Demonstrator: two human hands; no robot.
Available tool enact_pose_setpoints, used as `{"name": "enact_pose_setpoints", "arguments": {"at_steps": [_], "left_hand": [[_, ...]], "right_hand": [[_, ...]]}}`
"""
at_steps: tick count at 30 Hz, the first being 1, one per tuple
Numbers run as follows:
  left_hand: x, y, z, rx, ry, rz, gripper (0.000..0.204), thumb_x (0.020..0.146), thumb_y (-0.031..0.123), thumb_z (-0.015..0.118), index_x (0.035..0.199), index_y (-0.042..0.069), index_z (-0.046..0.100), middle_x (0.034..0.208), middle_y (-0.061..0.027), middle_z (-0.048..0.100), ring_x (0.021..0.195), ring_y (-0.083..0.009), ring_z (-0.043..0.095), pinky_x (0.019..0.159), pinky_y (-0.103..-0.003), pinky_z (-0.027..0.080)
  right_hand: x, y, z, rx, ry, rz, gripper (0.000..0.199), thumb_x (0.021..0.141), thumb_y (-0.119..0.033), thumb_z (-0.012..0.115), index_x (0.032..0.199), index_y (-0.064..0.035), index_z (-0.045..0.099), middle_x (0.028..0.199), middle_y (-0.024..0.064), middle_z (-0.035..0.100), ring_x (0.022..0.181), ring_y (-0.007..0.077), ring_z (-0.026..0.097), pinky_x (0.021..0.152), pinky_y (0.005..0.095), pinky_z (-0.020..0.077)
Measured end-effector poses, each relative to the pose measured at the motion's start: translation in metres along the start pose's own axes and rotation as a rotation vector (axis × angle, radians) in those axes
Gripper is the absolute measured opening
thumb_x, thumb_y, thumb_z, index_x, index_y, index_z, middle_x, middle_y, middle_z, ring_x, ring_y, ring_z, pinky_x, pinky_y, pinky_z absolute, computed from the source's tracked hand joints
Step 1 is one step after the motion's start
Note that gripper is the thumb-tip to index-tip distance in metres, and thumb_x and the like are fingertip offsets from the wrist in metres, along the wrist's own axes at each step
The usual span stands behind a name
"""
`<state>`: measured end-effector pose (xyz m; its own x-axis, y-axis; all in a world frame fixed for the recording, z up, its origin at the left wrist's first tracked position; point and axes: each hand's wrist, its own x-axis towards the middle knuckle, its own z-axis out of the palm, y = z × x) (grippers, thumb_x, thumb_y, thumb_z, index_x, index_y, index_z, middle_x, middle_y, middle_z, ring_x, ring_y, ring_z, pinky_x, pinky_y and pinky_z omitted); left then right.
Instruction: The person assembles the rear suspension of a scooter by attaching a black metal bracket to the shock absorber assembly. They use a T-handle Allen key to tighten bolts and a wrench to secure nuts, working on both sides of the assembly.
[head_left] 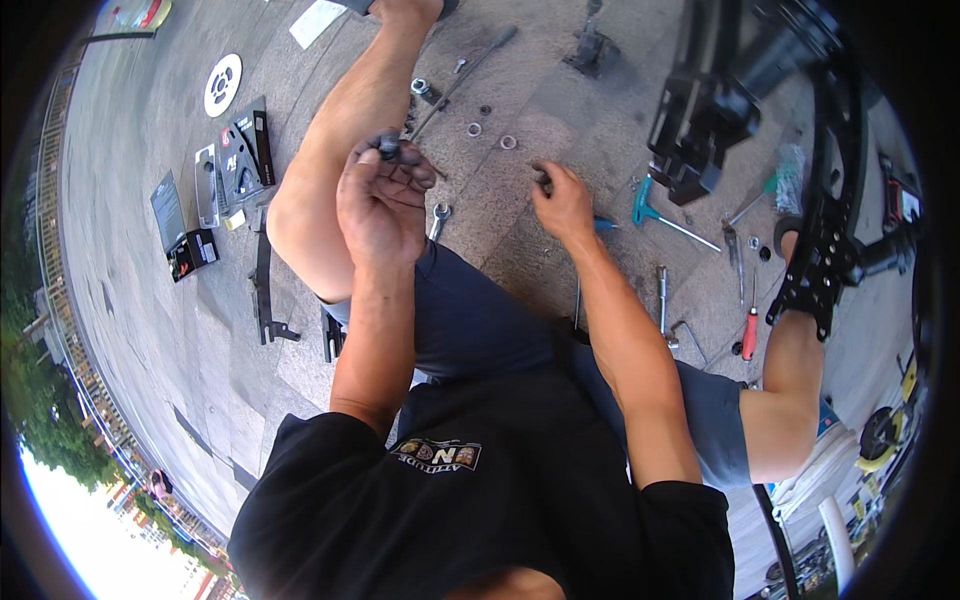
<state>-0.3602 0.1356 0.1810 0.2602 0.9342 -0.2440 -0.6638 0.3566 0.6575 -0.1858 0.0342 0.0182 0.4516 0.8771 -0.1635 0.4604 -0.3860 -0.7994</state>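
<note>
My left hand [385, 205] is raised palm up over my left leg, its fingers and palm smeared with black grime. Between thumb and fingertips it pinches a small dark cylindrical part [389, 147]. To the right, my right hand [563, 203] hovers over the paving with its fingers curled. Something dark shows at its fingertips; whether it is a small part or only grime I cannot make out. Two metal rings [508, 142] lie on the ground beyond and between the hands. A wrench [440, 218] lies just right of my left wrist.
At upper right looms a black metal frame assembly [700, 125]. Below it are a teal T-handle hex key [645, 205], a socket extension [663, 300] and a red screwdriver [750, 335]. A long rod [462, 85] lies ahead; opened packaging [240, 160] and a black bracket [264, 290] lie left.
</note>
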Motion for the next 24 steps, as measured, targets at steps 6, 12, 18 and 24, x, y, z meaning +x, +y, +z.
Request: {"name": "enact_pose_setpoints", "arguments": {"at_steps": [6,12,18,24], "left_hand": [[-0.007,-0.004,-0.005,0.017,0.054,-0.070,0.028,0.090,0.019,0.054,0.106,-0.004,0.056,0.084,-0.0137,0.063,0.073,-0.0220,0.061,0.064,-0.031,0.050],[-0.017,-0.018,0.001,0.119,-0.061,-0.241,0.030,0.091,0.016,0.057,0.112,-0.006,0.055,0.090,-0.0178,0.064,0.075,-0.0237,0.064,0.068,-0.031,0.053],[-0.028,-0.024,0.005,0.200,-0.160,-0.295,0.029,0.092,0.016,0.057,0.112,-0.006,0.056,0.098,-0.0164,0.063,0.086,-0.0224,0.063,0.072,-0.034,0.054],[-0.027,-0.021,0.016,0.064,-0.089,-0.129,0.024,0.091,0.011,0.056,0.110,-0.005,0.056,0.097,-0.0155,0.063,0.079,-0.0226,0.065,0.068,-0.034,0.057]], "right_hand": [[0.065,-0.043,0.044,-0.330,-0.120,0.066,0.040,0.081,-0.017,0.067,0.119,-0.0095,0.058,0.119,0.0195,0.052,0.101,0.0411,0.059,0.084,0.0482,0.0497],[0.083,-0.055,0.060,-0.327,-0.062,-0.185,0.037,0.078,-0.017,0.068,0.114,-0.0114,0.060,0.114,0.0214,0.052,0.106,0.0419,0.055,0.088,0.0482,0.0473],[0.081,-0.052,0.068,-0.268,0.045,-0.224,0.037,0.075,-0.013,0.071,0.108,-0.0032,0.058,0.108,0.0190,0.055,0.102,0.0381,0.054,0.087,0.0446,0.0469],[0.019,-0.070,-0.003,0.722,0.167,0.118,0.028,0.083,-0.001,0.066,0.109,0.0003,0.057,0.099,0.0066,0.062,0.092,0.0156,0.060,0.079,0.0290,0.0489]]}}
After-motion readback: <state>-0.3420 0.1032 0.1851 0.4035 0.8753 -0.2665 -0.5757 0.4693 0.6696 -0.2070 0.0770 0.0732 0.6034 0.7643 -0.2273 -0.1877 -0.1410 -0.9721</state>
